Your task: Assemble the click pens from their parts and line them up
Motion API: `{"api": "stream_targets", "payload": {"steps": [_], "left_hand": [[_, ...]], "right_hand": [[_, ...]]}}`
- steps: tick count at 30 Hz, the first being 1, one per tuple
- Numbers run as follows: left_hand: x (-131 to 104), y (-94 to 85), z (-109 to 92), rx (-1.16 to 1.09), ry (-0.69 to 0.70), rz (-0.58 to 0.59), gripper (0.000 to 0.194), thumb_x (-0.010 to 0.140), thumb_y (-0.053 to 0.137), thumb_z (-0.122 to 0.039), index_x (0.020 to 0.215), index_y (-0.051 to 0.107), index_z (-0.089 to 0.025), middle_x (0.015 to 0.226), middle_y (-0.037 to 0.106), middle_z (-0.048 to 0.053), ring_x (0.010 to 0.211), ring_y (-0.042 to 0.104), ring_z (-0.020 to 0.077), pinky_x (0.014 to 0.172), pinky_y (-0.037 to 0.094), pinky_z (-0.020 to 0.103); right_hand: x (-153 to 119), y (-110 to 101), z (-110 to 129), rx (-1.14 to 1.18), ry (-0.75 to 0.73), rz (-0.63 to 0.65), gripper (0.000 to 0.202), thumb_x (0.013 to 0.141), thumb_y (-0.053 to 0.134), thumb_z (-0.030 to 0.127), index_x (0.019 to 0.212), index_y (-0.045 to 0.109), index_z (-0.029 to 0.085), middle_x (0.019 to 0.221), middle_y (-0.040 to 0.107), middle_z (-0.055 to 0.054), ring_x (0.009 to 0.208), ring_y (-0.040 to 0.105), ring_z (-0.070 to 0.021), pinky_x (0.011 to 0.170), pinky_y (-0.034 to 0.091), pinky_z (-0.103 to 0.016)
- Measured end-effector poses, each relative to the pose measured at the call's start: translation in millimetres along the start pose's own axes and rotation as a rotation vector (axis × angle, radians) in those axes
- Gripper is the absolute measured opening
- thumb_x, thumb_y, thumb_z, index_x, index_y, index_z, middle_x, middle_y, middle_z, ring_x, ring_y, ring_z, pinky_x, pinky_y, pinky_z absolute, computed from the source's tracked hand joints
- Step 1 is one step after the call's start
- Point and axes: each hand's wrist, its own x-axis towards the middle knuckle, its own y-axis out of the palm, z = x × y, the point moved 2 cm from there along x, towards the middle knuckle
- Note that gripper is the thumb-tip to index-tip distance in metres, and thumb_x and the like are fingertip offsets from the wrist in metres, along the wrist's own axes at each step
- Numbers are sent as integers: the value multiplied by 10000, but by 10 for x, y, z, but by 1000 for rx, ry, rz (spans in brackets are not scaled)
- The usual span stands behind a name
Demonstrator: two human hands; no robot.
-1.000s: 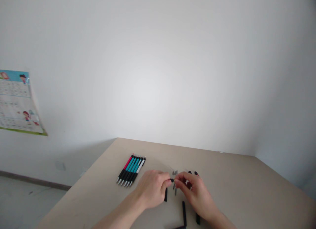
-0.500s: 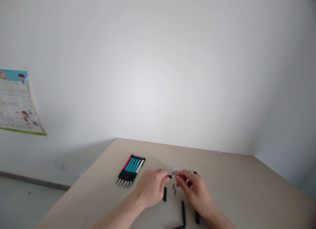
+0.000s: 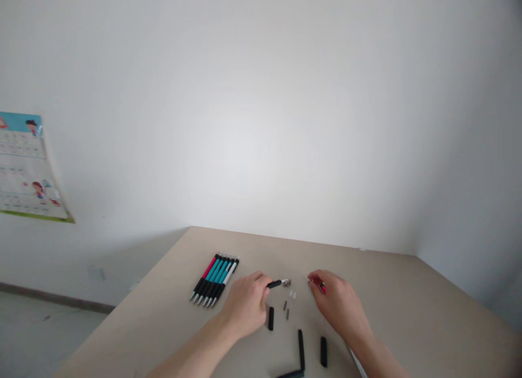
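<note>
My left hand (image 3: 247, 302) is closed around a black pen part (image 3: 274, 284), whose pale tip points right. Close to that tip lie small metal pieces (image 3: 287, 283). My right hand (image 3: 336, 302) has thumb and forefinger pinched together low over the table, apart from the left; what they hold, if anything, is too small to make out. A red pen barrel (image 3: 323, 289) shows in part by its fingers. Between the hands are small white pieces (image 3: 292, 295) and thin grey pieces (image 3: 286, 310). A short black tube (image 3: 271, 318) lies beside my left hand.
Several pens (image 3: 215, 280), red, teal and white with black grips, lie in a row at the left of the beige table (image 3: 391, 302). More black tubes (image 3: 301, 348) and a black piece (image 3: 323, 351) lie near the front. A white wall stands behind.
My hands have moved apart: the right has drawn away to the right, the left keeps the black pen part. Small white pieces and the red barrel now show.
</note>
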Motion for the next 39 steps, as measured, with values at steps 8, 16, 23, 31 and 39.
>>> {"api": "stream_targets", "payload": {"steps": [8,16,23,31,39], "left_hand": [[-2,-22,-28,13,-51,33,248,880,425,-159,1014,626,-218,979,656,41,896,606,196,765,428,285],[3,-22,-34,12,-83,4,245,881,429,-144,995,636,-211,949,658,44,875,615,196,766,428,287],[5,-3,-25,13,-81,1,249,878,433,-144,1002,633,-222,954,655,40,876,616,198,759,424,283],[3,4,-15,21,-72,9,240,872,442,-148,998,631,-227,949,653,36,874,619,206,747,424,291],[-17,-35,-58,-2,17,11,238,886,422,-154,1010,615,-221,956,642,38,878,607,200,754,424,286]], "right_hand": [[26,-97,-41,-69,29,102,173,804,524,225,761,691,231,737,714,-36,715,652,-209,630,425,-283],[-26,47,132,66,-318,77,267,842,483,159,1002,688,220,1022,685,-80,945,602,-228,812,456,-323],[71,211,203,49,-361,157,274,874,461,127,988,694,212,988,686,-66,943,588,-213,825,445,-309],[81,226,154,30,-310,147,238,864,490,152,791,711,200,810,682,-67,825,596,-214,725,439,-302],[0,113,259,383,-277,-41,215,904,487,311,849,661,199,813,672,-57,668,575,-169,645,458,-274]]}}
